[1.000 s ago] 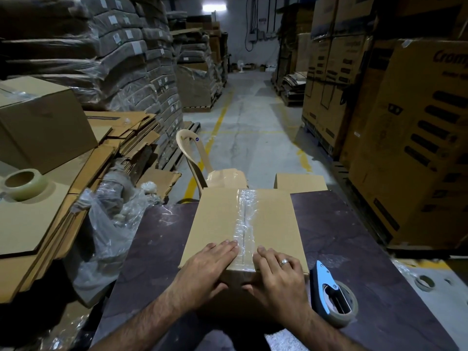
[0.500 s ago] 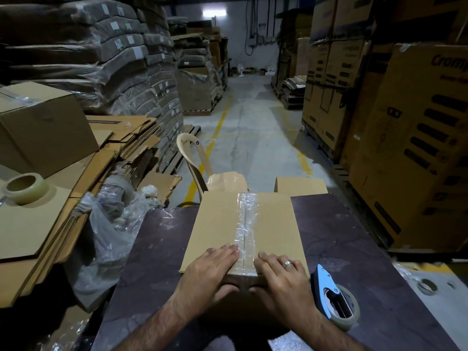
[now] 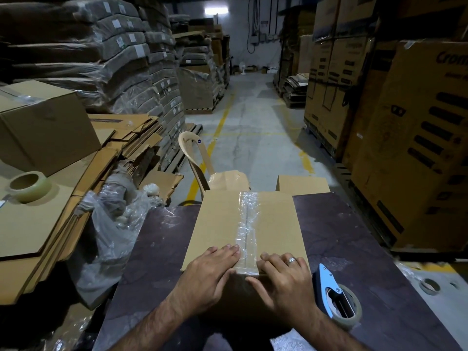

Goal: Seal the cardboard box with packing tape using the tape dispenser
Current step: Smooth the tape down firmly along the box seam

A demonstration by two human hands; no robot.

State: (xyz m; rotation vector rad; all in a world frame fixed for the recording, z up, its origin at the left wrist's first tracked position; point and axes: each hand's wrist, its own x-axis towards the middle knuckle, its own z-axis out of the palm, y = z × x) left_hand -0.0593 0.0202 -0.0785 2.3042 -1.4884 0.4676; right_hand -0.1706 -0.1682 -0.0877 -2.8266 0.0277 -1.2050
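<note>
Nearest, both hands are laid flat at the box's near edge: the left hand spread open on the cardboard, the right hand likewise, nothing pinched, thumbs tucked over the front face. Between them the tape is pressed down along the box seam. Just right, the tape dispenser is parked on the table, untouched. Wrinkles are seen further up the strip; if left unsmoothed, air pockets could let it lift, and the far end might peel
</note>
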